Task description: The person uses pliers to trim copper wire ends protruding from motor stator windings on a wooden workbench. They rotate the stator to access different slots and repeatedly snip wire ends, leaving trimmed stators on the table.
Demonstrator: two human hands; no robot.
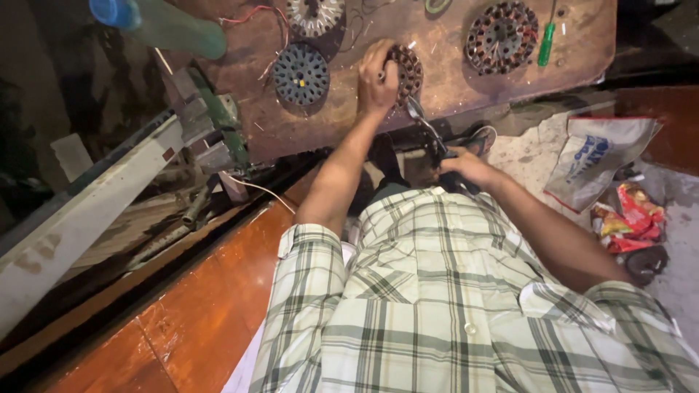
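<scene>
My left hand (376, 78) grips a round motor stator with copper windings (408, 71) on the worn brown workboard (466, 91). My right hand (466, 166) is closed round the dark handles of a pair of pliers (426, 129), whose metal jaws reach up to the lower edge of that stator. Both arms stretch forward from my checked shirt.
A black stator core (300, 73) lies left of my hand, another wound stator (502, 36) at the right, a third (314, 14) at the top. A green-handled screwdriver (546, 44), a green bottle (175, 28), red wires, a bag (601, 160) and snack wrappers (630, 218) lie about.
</scene>
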